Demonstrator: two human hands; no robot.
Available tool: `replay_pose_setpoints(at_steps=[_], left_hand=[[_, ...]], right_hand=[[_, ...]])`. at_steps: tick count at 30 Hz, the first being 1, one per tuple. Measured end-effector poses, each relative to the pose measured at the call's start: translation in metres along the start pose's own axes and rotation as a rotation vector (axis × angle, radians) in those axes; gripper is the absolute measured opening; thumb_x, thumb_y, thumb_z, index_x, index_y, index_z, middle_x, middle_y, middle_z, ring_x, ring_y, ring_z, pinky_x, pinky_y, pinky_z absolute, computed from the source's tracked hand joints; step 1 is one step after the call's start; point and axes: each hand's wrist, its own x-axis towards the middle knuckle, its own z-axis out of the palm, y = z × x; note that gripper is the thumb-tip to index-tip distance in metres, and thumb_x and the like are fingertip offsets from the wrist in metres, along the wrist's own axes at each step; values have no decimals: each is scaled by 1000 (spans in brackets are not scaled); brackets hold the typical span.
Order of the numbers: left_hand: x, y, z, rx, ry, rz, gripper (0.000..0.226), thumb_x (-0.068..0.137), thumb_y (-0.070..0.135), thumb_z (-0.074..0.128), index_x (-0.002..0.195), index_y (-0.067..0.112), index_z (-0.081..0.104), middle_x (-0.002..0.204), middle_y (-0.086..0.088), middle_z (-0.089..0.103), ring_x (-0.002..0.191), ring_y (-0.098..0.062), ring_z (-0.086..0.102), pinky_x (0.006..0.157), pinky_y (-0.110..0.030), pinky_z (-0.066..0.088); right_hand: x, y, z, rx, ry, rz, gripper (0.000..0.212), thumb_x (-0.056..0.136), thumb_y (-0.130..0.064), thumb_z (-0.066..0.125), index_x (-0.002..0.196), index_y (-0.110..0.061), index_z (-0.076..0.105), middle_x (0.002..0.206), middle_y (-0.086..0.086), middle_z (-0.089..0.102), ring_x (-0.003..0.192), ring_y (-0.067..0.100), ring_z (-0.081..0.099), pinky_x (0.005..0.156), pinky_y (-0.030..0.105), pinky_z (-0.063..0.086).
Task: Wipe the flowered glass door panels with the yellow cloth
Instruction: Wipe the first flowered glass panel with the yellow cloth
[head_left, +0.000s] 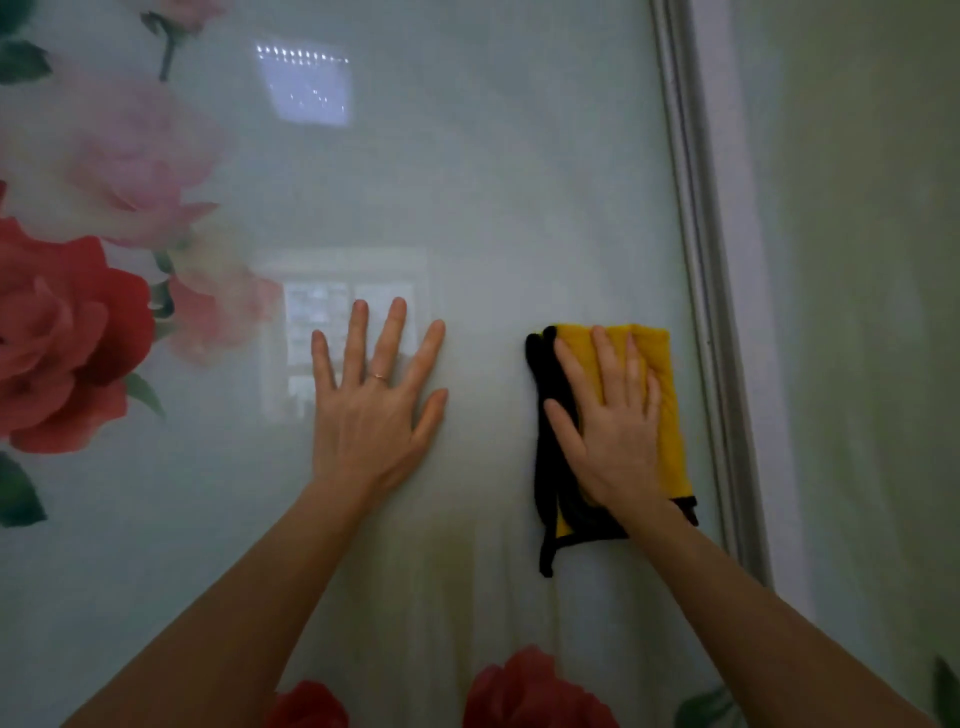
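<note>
1. Biggest thing by far is the flowered glass door panel. It fills most of the frame, pale and frosty-looking, and both hands are flat on it.
2. A second panel runs down the right side of the frame, the same pale colour with a bit of green leaf in its bottom right corner.
3. Printed roses: a big red rose at mid left, a pink rose above it at upper left, and more red blooms along the bottom edge.
4. A grey frame strip stands between the two panels, right of centre, and leans a little in this wide-angle view.
5. Reflections in the glass: a bright ceiling light at top centre and a window shape just left of centre.
6. The yellow cloth is folded, with a black side showing on its left and bottom. It's pressed against the main panel in the lower right-centre, just left of the strip.
7. The right hand lies on top of the cloth, fingers straight and close together, pinning it to the glass rather than gripping it.
8. The left hand is at the centre of the frame, palm on bare glass with the fingers spread wide and holding nothing, well apart from the cloth.
9. A thin ring sits on one left-hand finger.
</note>
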Motion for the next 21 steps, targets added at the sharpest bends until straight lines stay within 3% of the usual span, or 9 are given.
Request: replay_pose_setpoints(at_steps=[4,11,16,21], left_hand=[[0,1,-2,11,-4,1,62,101,51,29,159,29,28,168,-10,17,154,-39,10,120,-64,1],[-1,-1,-1,7,-24,5,63,101,53,27,160,29,27,168,-10,15,154,-39,8,120,-64,2],[0,-1,-1,14,-14,0,63,101,52,29,160,29,27,168,-10,17,154,-38,9,119,-65,3],[0,0,-1,-3,-24,0,64,101,52,29,160,29,25,168,-10,14,155,-38,8,119,-65,3]], right_hand=[[-5,-1,7,25,80,321,61,103,-54,34,157,-25,39,165,16,30,151,44,24,119,66,19],[-30,4,-4,-4,-37,36,65,101,-60,35,159,-31,34,168,12,25,154,46,14,116,70,17],[42,25,-8,64,-49,107,69,99,-61,34,160,-28,33,168,12,22,154,42,13,119,65,15],[-18,16,-2,44,21,251,65,104,-58,31,159,-24,33,167,16,25,153,43,19,120,64,18]])
